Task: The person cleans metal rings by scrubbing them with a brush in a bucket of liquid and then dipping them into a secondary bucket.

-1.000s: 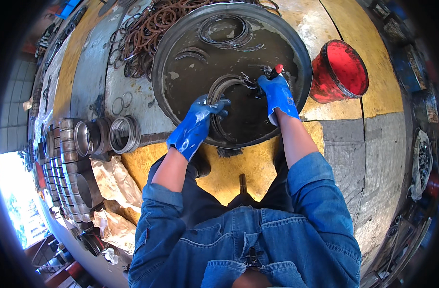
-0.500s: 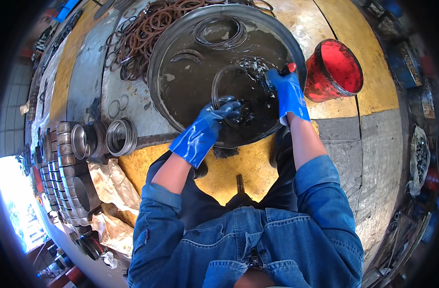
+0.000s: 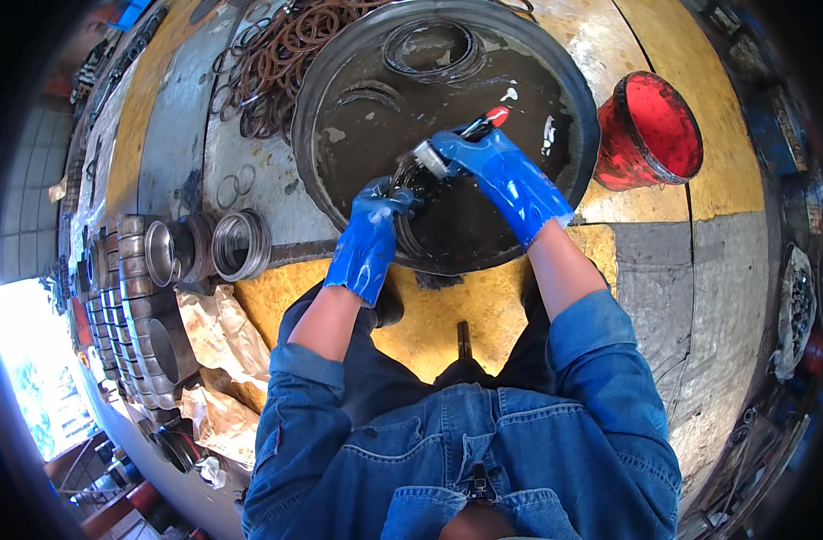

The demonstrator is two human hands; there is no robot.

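Worn yellow-and-grey floor (image 3: pixel 281 290) is carrying stacked steel cylinders (image 3: pixel 135 284), then heaped rusty brown rings (image 3: pixel 290 58). Blue-gloved left hand (image 3: pixel 373 216) is curling its fingers around thin dark metal rings (image 3: pixel 411 239) inside a round grey metal basin (image 3: pixel 585 117). Having swung leftward, the red-tipped, metal-collared brush (image 3: pixel 431 159) is now meeting those rings, so scrubbing is probably resuming; the blue-gloved right hand's (image 3: pixel 485 162) fingers are pinching its handle, while a red bucket (image 3: pixel 650 130) is standing rightmost

My bare forearms (image 3: pixel 324 319) reach forward, converging. Left hand (image 3: pixel 375 211): gloved, curled in a grip. Right hand (image 3: pixel 485 162): gloved, slanting inward, also gripping, near my left, slightly farther forward.
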